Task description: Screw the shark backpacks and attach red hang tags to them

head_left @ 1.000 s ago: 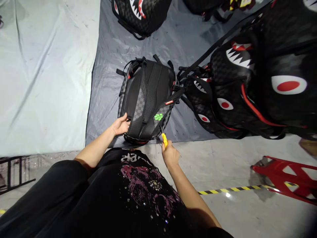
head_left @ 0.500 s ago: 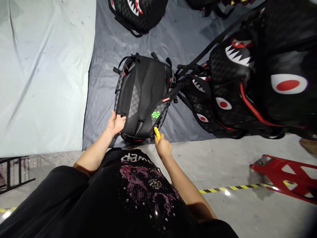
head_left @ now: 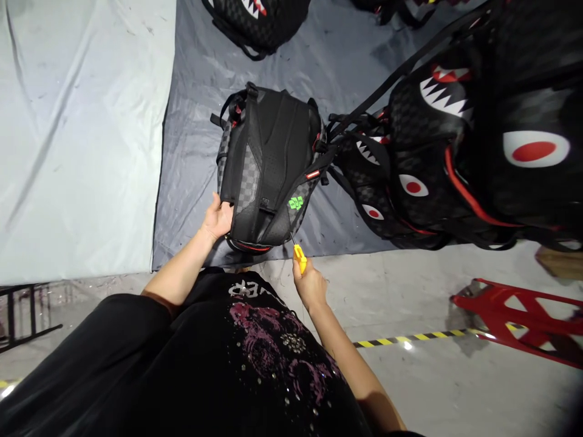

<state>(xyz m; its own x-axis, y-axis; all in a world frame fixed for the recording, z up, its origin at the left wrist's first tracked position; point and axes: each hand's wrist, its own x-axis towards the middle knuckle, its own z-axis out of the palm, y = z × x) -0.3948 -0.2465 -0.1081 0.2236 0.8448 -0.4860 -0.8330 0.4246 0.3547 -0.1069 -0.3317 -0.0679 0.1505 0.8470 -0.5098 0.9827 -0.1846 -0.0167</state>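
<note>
Shifted checkered backpack [head_left: 268, 164], left hand [head_left: 218, 220] gripping; right hand [head_left: 312, 286] holds cutter [head_left: 300, 258].

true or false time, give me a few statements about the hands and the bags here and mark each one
1. The left hand grips the edge of the backpack. True.
2. The right hand holds a red tool. False: it holds a yellow tool.
3. The backpack lies with its strap side up. True.
4. The shark-face backpacks are piled on the person's left. False: they are on the right.
5. Yellow-black tape runs along the floor. True.
</note>
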